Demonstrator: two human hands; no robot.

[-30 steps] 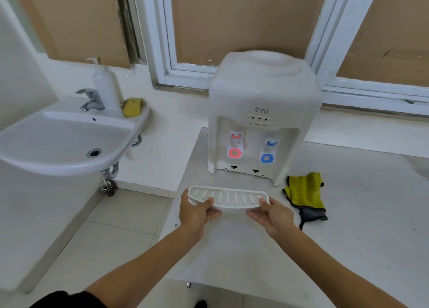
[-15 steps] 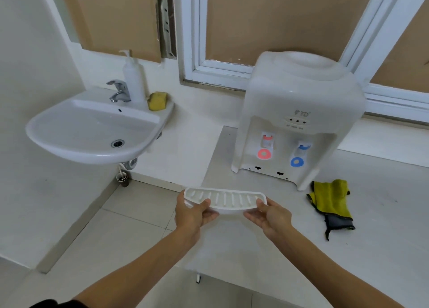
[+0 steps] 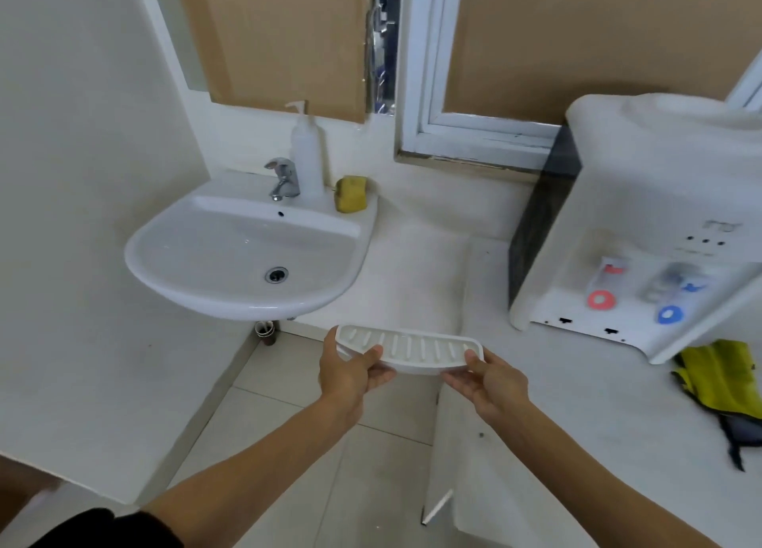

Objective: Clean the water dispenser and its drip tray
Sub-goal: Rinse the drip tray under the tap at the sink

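- You are holding the drip tray (image 3: 412, 351) in the air with both hands, over the floor tiles, between the sink (image 3: 243, 258) on your left and the low white table (image 3: 577, 403) on your right.
- Your left hand (image 3: 350, 376) pinches the tray's left end, thumb on top of the slotted face and fingers curled underneath.
- Your right hand (image 3: 492, 382) pinches the right end the same way, thumb resting on the rim and fingers below.
- The tray is a long, shallow, white plastic piece with a curved front edge and a row of narrow slots. It sits nearly level, tipped slightly toward you.
- It looks light and stiff, probably thin enough to flex if you twist it. The smooth plastic would likely turn slippery once wet or soapy.
- The two short ends are the sound places to hold; gripping by the raised rim should keep your fingers clear of the slots.
- Whether any water sits inside the tray cannot be told from here, so keeping it level is the safer course.
- The water dispenser (image 3: 659, 225) stands on the table to your right, well apart from the tray, red and blue taps facing you.
- On the sink's back ledge stand a faucet (image 3: 282, 178), a white pump bottle (image 3: 307, 155) and a yellow sponge (image 3: 351, 194) side by side.
- A yellow and grey cloth (image 3: 725, 382) lies on the table just beside the dispenser's front corner.
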